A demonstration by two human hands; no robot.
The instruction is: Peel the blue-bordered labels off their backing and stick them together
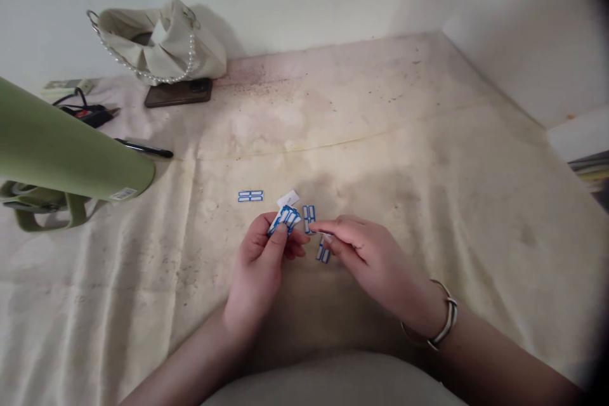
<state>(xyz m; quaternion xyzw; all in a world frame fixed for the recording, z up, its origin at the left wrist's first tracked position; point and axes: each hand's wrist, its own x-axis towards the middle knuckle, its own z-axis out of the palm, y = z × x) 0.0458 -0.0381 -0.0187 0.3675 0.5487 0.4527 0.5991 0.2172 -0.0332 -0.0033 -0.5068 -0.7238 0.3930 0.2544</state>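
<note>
Several small white label cards with blue borders [288, 218] are fanned out in my left hand [262, 254], pinched under the thumb. My right hand [368, 250] is closed in a pinch on a thin label card [324, 234], seen nearly edge-on between thumb and forefinger. Beneath the right fingertips, one blue-bordered label [309, 214] lies on the cloth, and another label [323, 252] lies partly hidden by the hand. Farther left, a single label [250, 196] rests flat. A plain white slip with small print [288, 198] shows just beyond my left hand.
A cream cloth [380, 158] covers the table. On the left are a green tumbler [76, 146] with a strap and a black pen [147, 149]. Toward the wall sit a phone [178, 94], a cream handbag [162, 44] with a beaded strap, and a black cable [92, 114].
</note>
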